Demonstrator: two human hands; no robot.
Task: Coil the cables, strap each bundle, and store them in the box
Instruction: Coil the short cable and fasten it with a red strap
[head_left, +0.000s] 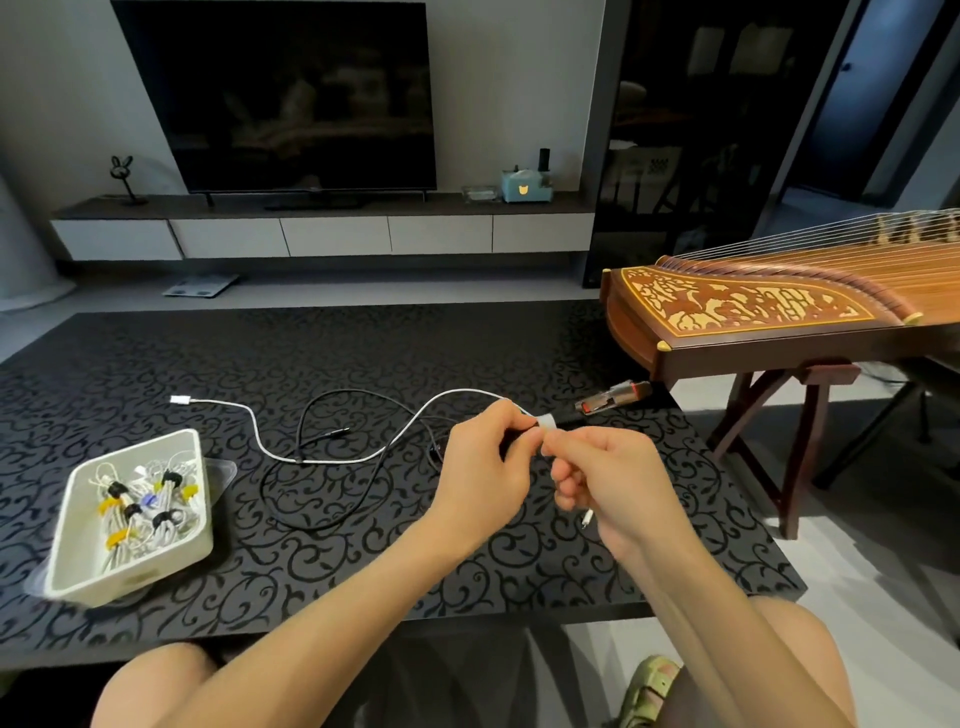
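My left hand (480, 462) and my right hand (613, 483) meet above the dark patterned table (363, 343). Between their fingertips they pinch a white strap (546, 422) around a dark cable bundle. A small white plug (587, 518) hangs below my right hand. A loose white cable (249, 415) runs left across the table to a white USB plug. A loose black cable (332, 452) loops beside it. At the left stands a white box (192, 545) holding several strapped white cable bundles.
A small black and red object (613, 397) lies near the table's far right edge. A wooden zither (779, 306) on a stand sits to the right of the table. A TV and low cabinet line the far wall.
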